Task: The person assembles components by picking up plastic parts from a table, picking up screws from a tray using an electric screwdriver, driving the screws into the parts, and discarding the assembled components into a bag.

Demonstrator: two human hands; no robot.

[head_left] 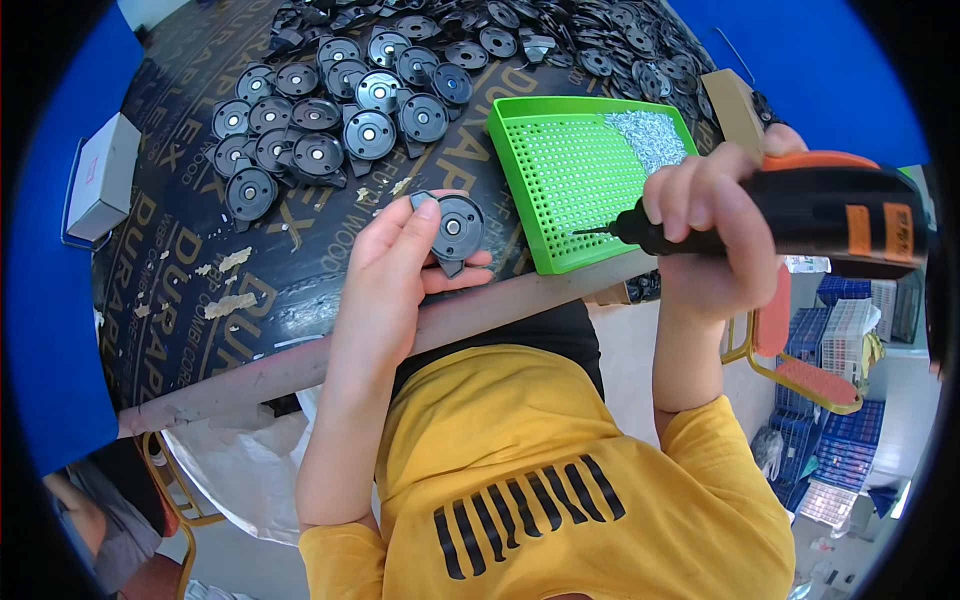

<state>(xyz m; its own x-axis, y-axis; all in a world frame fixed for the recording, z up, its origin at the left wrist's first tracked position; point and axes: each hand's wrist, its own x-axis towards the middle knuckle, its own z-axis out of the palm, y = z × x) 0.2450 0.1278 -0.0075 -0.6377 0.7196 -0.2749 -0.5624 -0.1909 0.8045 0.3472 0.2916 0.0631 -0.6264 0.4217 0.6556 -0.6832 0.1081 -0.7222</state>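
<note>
Between the thumb and fingers of the left hand (392, 245), a round black part (461, 238).
The pinch closes on its edge; the right hand (715, 225), wrapped around a power screwdriver (825, 215), points the bit (598, 231) leftward. Beyond the pinch lie similar black discs (370, 134); right of it, a green tray (550, 165) holds small silver pieces (655, 138).

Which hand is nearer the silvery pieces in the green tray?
Right. The right hand is close to the silvery pieces, at their near right; the left hand is farther off, left of the green tray.
</note>
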